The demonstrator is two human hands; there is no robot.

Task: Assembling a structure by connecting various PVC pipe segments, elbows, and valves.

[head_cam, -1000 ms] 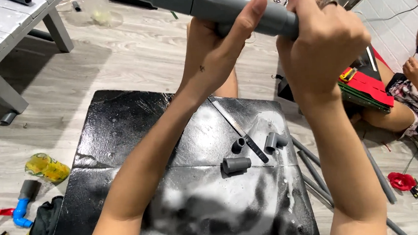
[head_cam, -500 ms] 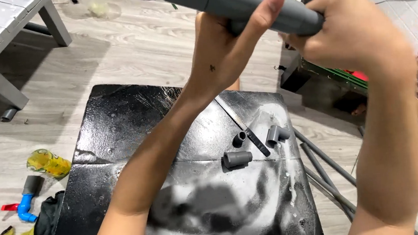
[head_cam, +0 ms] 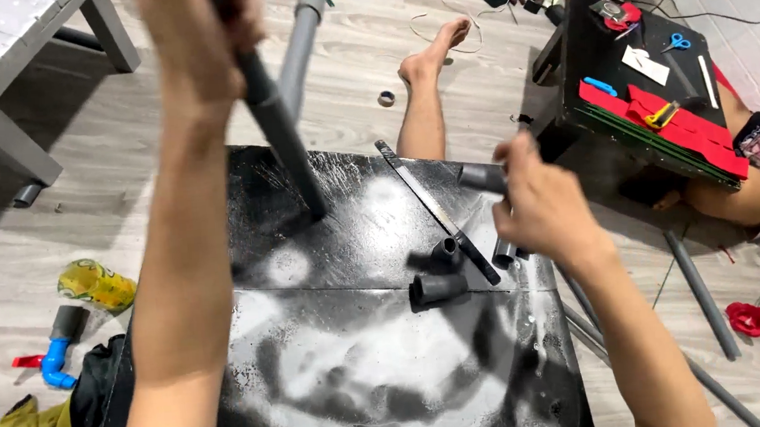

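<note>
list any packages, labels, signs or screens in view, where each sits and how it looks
crumpled packet: on the floor left of the black table, yellow and green, shiny.
white card: on the dark side table at upper right, flat and rectangular.
no signs or screens in view.

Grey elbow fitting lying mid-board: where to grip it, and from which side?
Grip the elbow fitting across its straight barrel, coming from above. It lies flat on the black board, its open socket pointing left, so the round sides are free. The file lies close on its right, so pinch front to back rather than left to right.
</note>
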